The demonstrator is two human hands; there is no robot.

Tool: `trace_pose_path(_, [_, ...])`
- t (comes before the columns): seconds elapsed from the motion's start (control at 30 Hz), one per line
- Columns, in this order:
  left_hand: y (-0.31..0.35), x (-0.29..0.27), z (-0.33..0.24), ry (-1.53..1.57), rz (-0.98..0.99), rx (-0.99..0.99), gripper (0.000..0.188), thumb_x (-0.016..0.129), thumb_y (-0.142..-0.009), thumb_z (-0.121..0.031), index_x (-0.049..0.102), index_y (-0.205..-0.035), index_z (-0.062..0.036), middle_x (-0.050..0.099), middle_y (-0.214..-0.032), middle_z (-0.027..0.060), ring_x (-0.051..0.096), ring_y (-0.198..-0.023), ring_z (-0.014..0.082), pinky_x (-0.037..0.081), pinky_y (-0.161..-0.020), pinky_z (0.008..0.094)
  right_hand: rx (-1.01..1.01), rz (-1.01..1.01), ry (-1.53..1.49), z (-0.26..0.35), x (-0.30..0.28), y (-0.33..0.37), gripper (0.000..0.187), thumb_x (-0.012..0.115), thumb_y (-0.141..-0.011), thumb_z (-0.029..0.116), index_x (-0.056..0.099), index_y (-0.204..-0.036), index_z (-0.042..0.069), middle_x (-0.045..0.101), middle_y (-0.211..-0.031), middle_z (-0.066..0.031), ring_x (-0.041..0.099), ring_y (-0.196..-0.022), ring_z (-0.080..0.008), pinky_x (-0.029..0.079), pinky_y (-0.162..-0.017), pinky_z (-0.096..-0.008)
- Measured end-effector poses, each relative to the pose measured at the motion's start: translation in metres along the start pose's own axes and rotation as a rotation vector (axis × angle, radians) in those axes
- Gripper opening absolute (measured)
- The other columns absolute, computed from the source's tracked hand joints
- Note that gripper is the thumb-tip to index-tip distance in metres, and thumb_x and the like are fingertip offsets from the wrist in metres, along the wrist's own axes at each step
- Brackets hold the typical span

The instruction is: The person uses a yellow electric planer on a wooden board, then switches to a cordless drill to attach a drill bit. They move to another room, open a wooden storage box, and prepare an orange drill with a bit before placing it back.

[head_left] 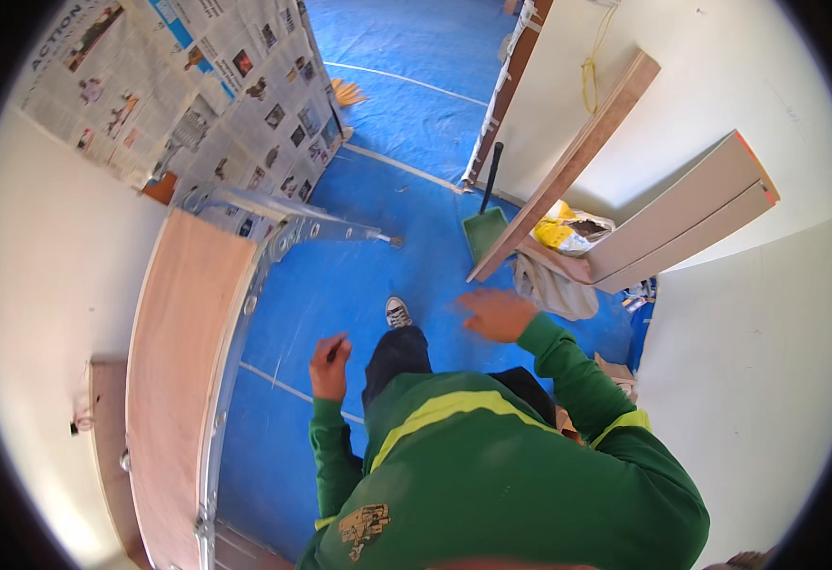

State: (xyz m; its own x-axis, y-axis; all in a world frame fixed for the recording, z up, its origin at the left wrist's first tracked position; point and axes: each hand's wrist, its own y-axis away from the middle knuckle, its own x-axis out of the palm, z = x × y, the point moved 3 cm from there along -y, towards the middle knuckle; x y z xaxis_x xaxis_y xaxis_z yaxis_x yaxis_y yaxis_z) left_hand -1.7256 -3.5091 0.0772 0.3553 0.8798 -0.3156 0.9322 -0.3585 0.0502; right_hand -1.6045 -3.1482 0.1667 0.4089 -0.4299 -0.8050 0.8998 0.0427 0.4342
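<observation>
My left hand (330,369) is raised in front of my left side, its fingers curled closed. A small dark spot shows between them, too small to name. My right hand (500,314) is held out ahead of my body, blurred by motion, and its fingers are hard to read. Below both hands lies blue floor sheeting (283,332), with one of my shoes (397,312) on it. Nearest to my right hand are a long wooden board (568,171), leaning on the wall, and a green dustpan (484,231) with a black handle.
On the left stands a metal ladder (245,294) beside a large plywood panel (188,351). Newspaper covers a surface (207,95) at the far left. Grey-brown panels (682,218) lean at the right, near a yellow-and-white bag (568,228) and a pale sack (554,288). A doorway opens ahead.
</observation>
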Motion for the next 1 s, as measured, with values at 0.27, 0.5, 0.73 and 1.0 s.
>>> trace_pose_path(0.27, [-0.220, 0.072, -0.082, 0.832, 0.289, -0.316, 0.054, 0.076, -0.102, -0.014, 0.054, -0.150, -0.0001, 0.070, -0.111, 0.0051, 0.072, -0.099, 0.0183, 0.061, -0.089, 0.0324, 0.628, -0.025, -0.159, -0.125, -0.028, 0.022, 0.053, 0.073, -0.097, 0.036, 0.063, -0.140, 0.007, 0.070, -0.132, -0.0234, 0.066, -0.123, -0.0432, 0.052, -0.105, -0.0530])
trace_pose_path(0.5, [-0.342, 0.108, -0.101, 0.871, 0.343, -0.282, 0.051, 0.075, -0.102, -0.013, 0.056, -0.148, -0.0020, 0.070, -0.117, 0.0062, 0.073, -0.107, 0.0215, 0.062, -0.091, 0.0330, 0.762, -0.015, -0.397, -0.151, -0.041, -0.005, 0.055, 0.074, -0.098, 0.037, 0.065, -0.141, 0.004, 0.078, -0.111, -0.0198, 0.075, -0.104, -0.0375, 0.056, -0.094, -0.0474])
trace_pose_path(0.73, [-0.424, 0.143, 0.004, 0.767, 0.146, -0.632, 0.038, 0.071, -0.104, -0.011, 0.062, -0.141, -0.0106, 0.068, -0.115, 0.0048, 0.071, -0.105, 0.0259, 0.062, -0.091, 0.0441, 0.716, -0.124, -0.421, -0.241, -0.090, -0.097, 0.053, 0.075, -0.095, 0.036, 0.068, -0.136, 0.003, 0.075, -0.124, -0.0247, 0.070, -0.117, -0.0430, 0.054, -0.102, -0.0491])
trace_pose_path(1.0, [-0.453, 0.100, 0.168, 0.342, -0.145, -1.024, 0.025, 0.062, -0.107, -0.027, 0.066, -0.126, -0.0121, 0.065, -0.094, 0.0095, 0.065, -0.072, 0.0236, 0.059, -0.059, 0.0387, 0.462, -0.225, -0.363, -0.340, -0.211, -0.234, 0.050, 0.070, -0.096, 0.037, 0.067, -0.133, 0.002, 0.073, -0.122, -0.0267, 0.069, -0.116, -0.0464, 0.053, -0.103, -0.0534])
